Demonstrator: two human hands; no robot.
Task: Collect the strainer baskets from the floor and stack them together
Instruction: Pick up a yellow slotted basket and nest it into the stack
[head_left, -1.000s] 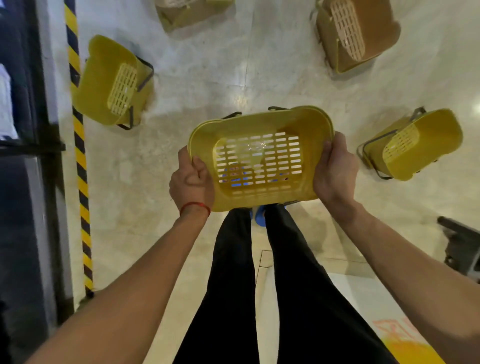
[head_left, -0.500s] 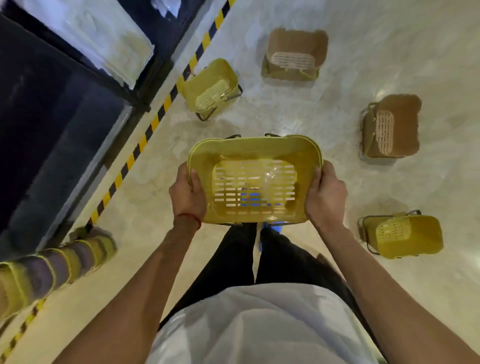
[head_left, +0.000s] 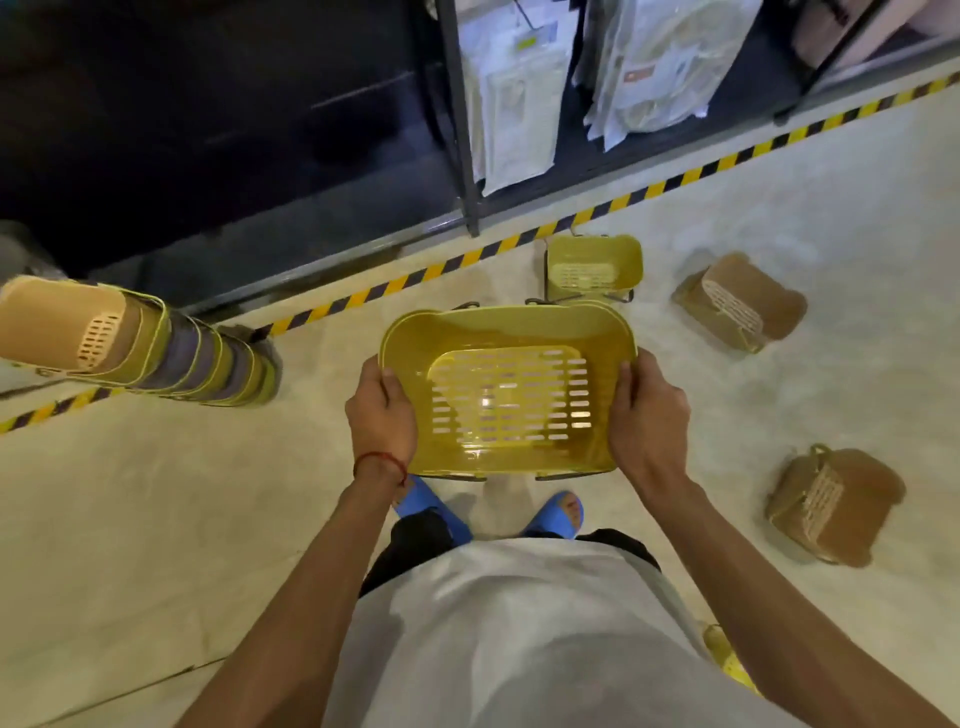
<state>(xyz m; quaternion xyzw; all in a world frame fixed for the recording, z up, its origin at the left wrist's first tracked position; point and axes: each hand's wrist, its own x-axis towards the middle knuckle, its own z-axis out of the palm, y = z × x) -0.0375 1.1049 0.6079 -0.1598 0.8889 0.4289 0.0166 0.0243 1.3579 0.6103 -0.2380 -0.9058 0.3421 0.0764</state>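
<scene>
Held strainer basket (head_left: 509, 395): left hand (head_left: 382, 415) on its left side, right hand (head_left: 649, 421) on its right. Left of it, basket stack (head_left: 156, 348) on floor (head_left: 156, 519). Behind it, lone basket (head_left: 592, 270), then floor tape (head_left: 415, 275), shelf rack (head_left: 462, 130). Right of it, far basket (head_left: 740, 301) and near basket (head_left: 836, 512).

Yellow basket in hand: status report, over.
Left grip and right grip hold yellow basket by its sides, off the floor. At left, the stack. On floor ahead and right: loose yellow basket, two brown baskets, none toward the stack.
</scene>
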